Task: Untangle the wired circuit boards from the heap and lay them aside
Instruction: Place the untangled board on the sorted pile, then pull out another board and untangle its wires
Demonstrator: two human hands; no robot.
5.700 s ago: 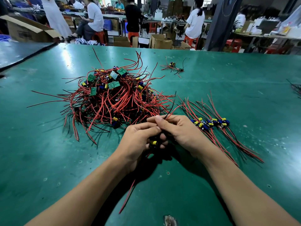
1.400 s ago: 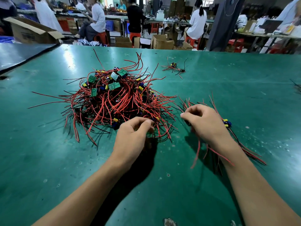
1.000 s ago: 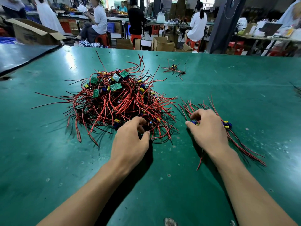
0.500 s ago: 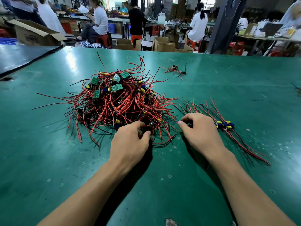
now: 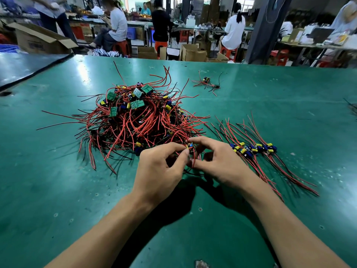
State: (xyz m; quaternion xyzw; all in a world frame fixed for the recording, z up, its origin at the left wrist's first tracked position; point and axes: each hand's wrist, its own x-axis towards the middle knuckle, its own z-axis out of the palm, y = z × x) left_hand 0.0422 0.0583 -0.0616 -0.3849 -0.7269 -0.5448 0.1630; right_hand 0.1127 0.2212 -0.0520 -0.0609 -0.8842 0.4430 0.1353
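Left hand (image 5: 160, 169): forearm comes in from the lower left, back of the hand up. Thumb and forefinger are pinched together on the wired board (image 5: 190, 147); the other fingers are curled under.
Right hand (image 5: 218, 163): forearm comes in from the lower right. The forefinger arches over to the same board and the thumb closes on its red wires from below, so this hand pinches it too.
Wired board: one, small, with a yellow part. It is held between both hands at the near right edge of the heap (image 5: 143, 122), wires hanging down.
Heap: one mound of red and black wires, left of centre on the table (image 5: 58, 190). Five green board faces show on top; the total cannot be told.
Laid-aside row (image 5: 253, 149): one fan of boards just beside the right hand, wires trailing toward the near right. About seven yellow parts show; the board count is unclear.
Stray bundle (image 5: 207, 83): one, far side, well apart from the heap.
Hands: two.
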